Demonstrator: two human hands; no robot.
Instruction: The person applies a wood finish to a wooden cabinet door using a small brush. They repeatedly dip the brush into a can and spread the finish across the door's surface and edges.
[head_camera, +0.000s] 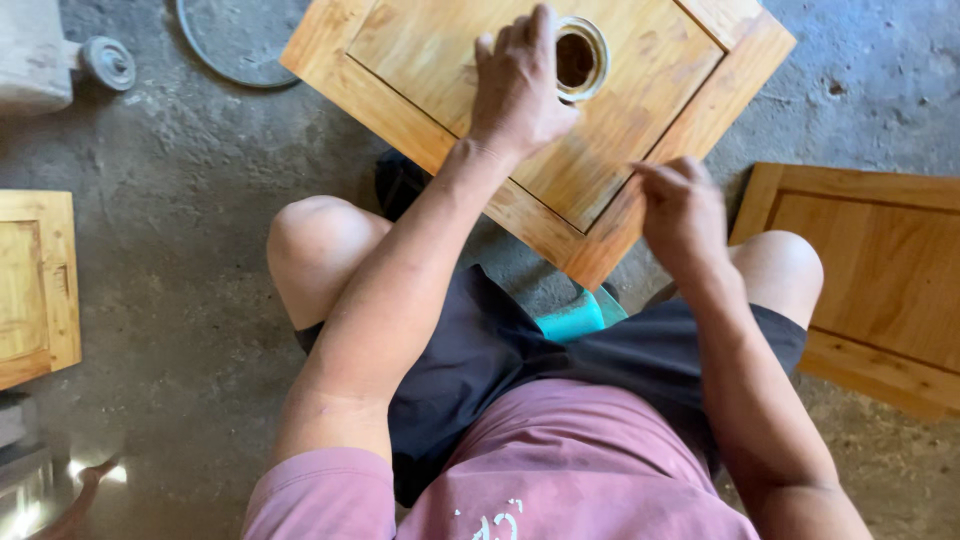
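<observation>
**Panel held steady between two hands**

Panel of light wood, with a raised frame and a flat middle field, lies tilted in front of the seated person, one corner pointing toward the knees. It rests above the concrete floor; what carries it from below is hidden.

On the panel stands a small round tin, open at the top, with a dark inside. The left hand lies over the panel just beside this tin, fingers curled and touching its rim, so the tin probably does not slide on the sloping wood. Whether the fingers grasp the tin fully, I cannot tell.

The right hand is at the near edge of the frame. Its fingers are bent together as if they pinch something small against the wood, but the thing itself is hidden, so I cannot say what it is.

Under the legs a turquoise stool shows a little. A second panel lies on the floor at the right, a third at the left, both well apart from the hands. A grey round disc lies at the top.
</observation>
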